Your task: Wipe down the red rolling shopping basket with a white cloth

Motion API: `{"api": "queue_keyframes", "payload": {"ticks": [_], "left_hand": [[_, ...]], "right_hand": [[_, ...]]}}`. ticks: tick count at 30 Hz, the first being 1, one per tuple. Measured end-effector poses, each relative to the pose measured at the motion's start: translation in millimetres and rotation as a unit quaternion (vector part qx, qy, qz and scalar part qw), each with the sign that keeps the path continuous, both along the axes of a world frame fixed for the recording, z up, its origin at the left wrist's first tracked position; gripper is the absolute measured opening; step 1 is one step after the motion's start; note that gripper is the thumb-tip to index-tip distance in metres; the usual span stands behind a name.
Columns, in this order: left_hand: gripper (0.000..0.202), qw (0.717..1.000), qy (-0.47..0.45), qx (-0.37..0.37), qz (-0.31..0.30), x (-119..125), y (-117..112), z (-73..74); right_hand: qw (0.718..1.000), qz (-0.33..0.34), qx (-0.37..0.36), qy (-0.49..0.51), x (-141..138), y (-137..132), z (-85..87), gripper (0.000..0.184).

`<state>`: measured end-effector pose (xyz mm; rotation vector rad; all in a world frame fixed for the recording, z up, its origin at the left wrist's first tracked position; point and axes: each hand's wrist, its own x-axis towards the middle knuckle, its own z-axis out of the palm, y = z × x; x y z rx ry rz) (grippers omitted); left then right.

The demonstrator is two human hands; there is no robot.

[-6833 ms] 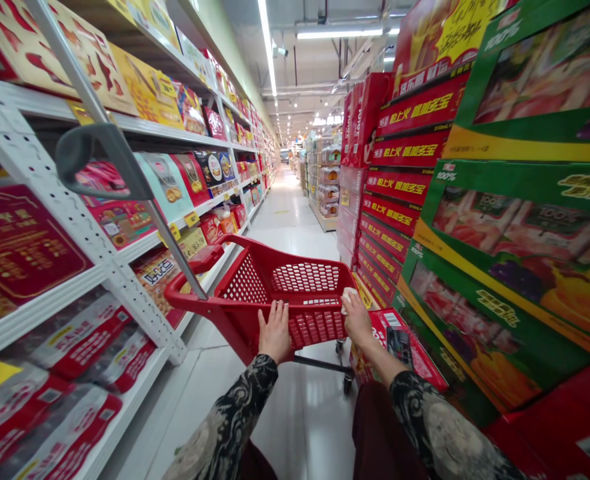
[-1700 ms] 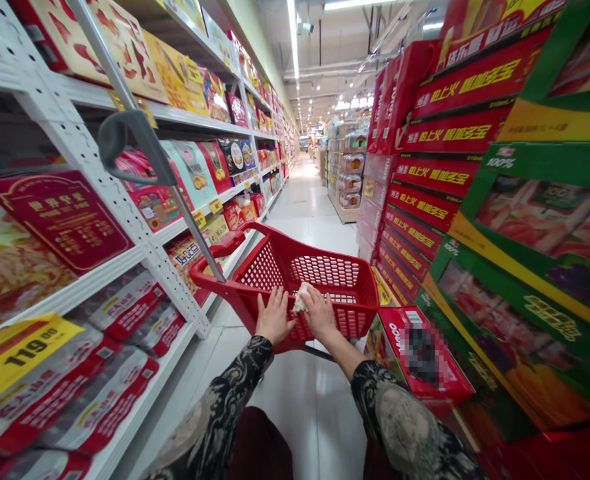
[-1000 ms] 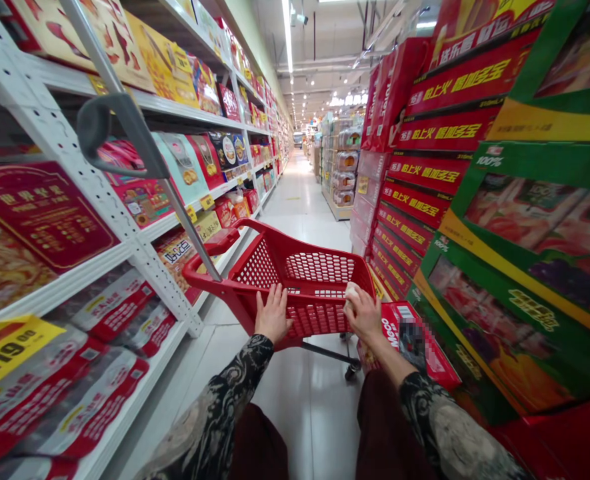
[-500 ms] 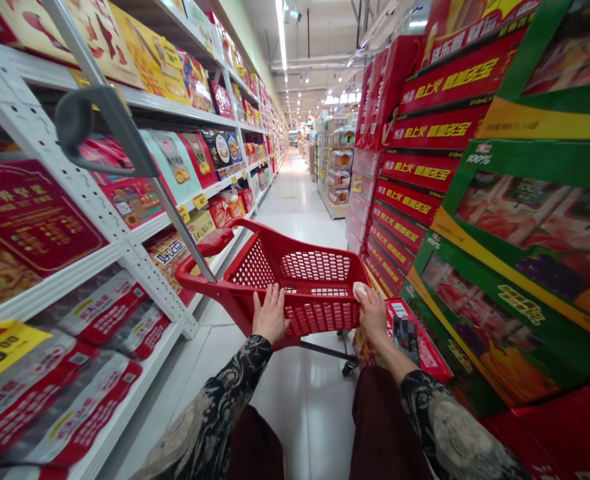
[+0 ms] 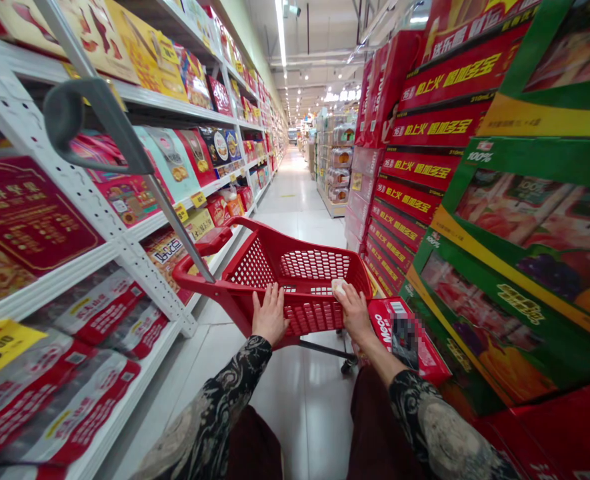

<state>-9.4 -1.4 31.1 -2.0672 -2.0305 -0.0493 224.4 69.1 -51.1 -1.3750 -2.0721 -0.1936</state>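
Note:
A red plastic shopping basket on wheels (image 5: 255, 265) stands in the aisle in front of me, and I see nothing inside it. My left hand (image 5: 269, 315) lies on its near rim with the fingers stretched over the wall. My right hand (image 5: 353, 311) is closed on a small white wad, perhaps a cloth or tissue (image 5: 339, 287), and presses it on the near right part of the rim. A long grey pull handle (image 5: 99, 127) rises from the basket to the upper left.
White shelves (image 5: 75, 267) of boxed goods line the left. Stacked red cartons (image 5: 415, 167) and green cartons (image 5: 525, 220) wall the right, with a red box (image 5: 405, 333) by my right wrist. The pale floor (image 5: 299, 200) runs far ahead.
My right hand with the white wad slid back and forth along the basket's near rim, most lately a little leftward. My left hand stayed on the rim.

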Motion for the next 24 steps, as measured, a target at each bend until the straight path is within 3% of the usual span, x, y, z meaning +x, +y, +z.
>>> {"api": "queue_keyframes", "payload": {"ticks": [5,9,16,20,24], "left_hand": [[0.067,1.0,-0.007,-0.003,-0.002,3.3,-0.8,0.4],[0.067,1.0,-0.014,-0.004,-0.001,8.8,-0.6,1.1],[0.064,1.0,-0.017,0.009,-0.014,3.5,2.0,7.6],[0.064,1.0,-0.003,0.013,0.007,-4.4,3.7,10.1],[0.067,1.0,0.003,-0.008,0.026,-7.7,4.0,11.9]], "right_hand": [[0.994,-0.085,0.011,0.062,36.4,10.3,-13.4,0.046],[0.992,-0.087,0.004,0.092,38.0,19.6,-19.3,0.048],[0.994,-0.071,-0.018,0.082,43.8,32.4,-10.7,0.048],[0.992,-0.079,-0.004,0.094,8.9,20.0,-5.0,0.051],[0.998,0.025,0.013,0.059,-47.3,4.5,2.8,0.053]]}}
